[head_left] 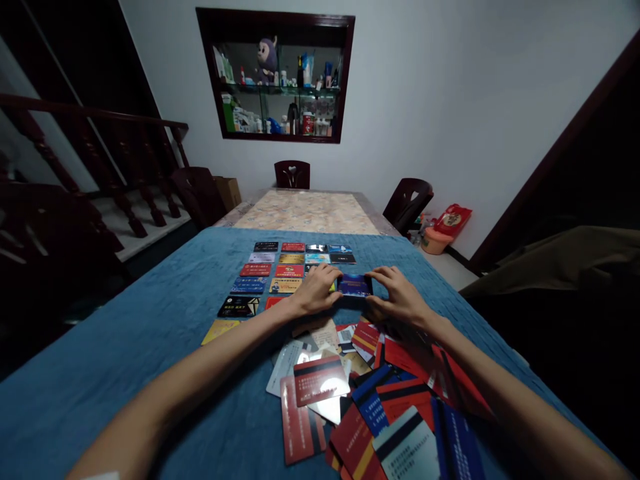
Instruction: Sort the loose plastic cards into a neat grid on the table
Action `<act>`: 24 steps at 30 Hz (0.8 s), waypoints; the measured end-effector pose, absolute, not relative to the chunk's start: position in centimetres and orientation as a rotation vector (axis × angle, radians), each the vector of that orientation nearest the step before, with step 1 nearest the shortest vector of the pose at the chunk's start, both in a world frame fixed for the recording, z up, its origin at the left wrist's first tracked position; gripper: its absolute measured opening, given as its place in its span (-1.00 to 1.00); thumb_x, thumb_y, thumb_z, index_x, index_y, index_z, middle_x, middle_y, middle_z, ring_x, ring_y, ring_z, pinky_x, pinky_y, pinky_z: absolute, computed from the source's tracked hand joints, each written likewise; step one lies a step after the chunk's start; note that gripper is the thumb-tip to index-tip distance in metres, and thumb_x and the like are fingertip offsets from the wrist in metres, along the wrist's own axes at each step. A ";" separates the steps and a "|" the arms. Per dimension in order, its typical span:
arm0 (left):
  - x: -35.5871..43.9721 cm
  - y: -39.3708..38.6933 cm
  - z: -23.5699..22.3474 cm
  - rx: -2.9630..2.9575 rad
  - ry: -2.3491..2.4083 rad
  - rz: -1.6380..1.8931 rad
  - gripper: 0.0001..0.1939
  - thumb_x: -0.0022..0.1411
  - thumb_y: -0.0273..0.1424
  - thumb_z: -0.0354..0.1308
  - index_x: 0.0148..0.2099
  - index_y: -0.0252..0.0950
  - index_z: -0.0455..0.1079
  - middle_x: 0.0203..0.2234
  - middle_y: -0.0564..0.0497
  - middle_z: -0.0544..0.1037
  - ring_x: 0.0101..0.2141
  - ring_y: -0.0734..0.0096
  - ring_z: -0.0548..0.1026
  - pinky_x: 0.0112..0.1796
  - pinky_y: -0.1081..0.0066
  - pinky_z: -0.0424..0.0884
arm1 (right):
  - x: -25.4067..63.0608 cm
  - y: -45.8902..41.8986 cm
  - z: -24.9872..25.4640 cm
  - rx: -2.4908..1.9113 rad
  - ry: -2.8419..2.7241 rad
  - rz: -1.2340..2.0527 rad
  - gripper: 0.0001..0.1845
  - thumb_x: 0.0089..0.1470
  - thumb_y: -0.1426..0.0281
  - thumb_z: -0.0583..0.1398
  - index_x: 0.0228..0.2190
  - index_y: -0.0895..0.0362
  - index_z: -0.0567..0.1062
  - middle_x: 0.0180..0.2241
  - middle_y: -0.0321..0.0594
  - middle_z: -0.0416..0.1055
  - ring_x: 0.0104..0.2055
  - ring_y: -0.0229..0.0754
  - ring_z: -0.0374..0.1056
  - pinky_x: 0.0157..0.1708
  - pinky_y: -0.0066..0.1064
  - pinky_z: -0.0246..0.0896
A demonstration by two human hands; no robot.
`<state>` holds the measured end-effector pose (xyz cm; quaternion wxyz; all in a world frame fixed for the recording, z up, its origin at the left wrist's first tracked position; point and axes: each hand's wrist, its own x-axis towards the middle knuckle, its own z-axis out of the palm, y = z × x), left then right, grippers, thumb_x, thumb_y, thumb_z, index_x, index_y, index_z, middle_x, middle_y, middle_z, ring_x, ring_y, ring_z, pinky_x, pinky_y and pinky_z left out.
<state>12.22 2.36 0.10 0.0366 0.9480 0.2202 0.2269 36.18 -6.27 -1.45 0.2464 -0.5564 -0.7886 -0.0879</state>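
A dark blue card (355,285) is gripped by its two short ends, between my left hand (319,288) and my right hand (399,295). Thumb and fingers of each hand pinch an edge. It is just above or on the blue cloth; I cannot tell which. Rows of cards lie face up to the left, among them a black card (239,306), a blue card (249,285) and a red card (255,270). My left hand and forearm cover part of these rows. Nearer me spreads a loose, overlapping pile of cards, with a red striped card (321,380) on top.
The blue cloth (165,320) covers the near part of the table; a patterned cover (305,211) shows beyond it. Dark wooden chairs (407,203) stand around. A red bag (453,219) sits over an orange bin (435,241) at the right. A shelf niche (280,87) is in the wall.
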 end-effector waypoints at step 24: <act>17.1 9.7 -2.2 2.861 1.046 0.466 -0.69 0.16 -0.32 0.17 -0.06 -0.32 0.50 -0.15 -0.13 0.58 -0.08 0.13 0.46 -0.07 0.28 0.40 | 39.5 4.0 -2.8 -1.732 -2.134 0.134 -0.52 -0.09 0.28 0.34 -0.08 0.15 0.58 -0.10 -0.13 0.52 -0.16 -0.06 0.42 -0.15 -0.35 0.29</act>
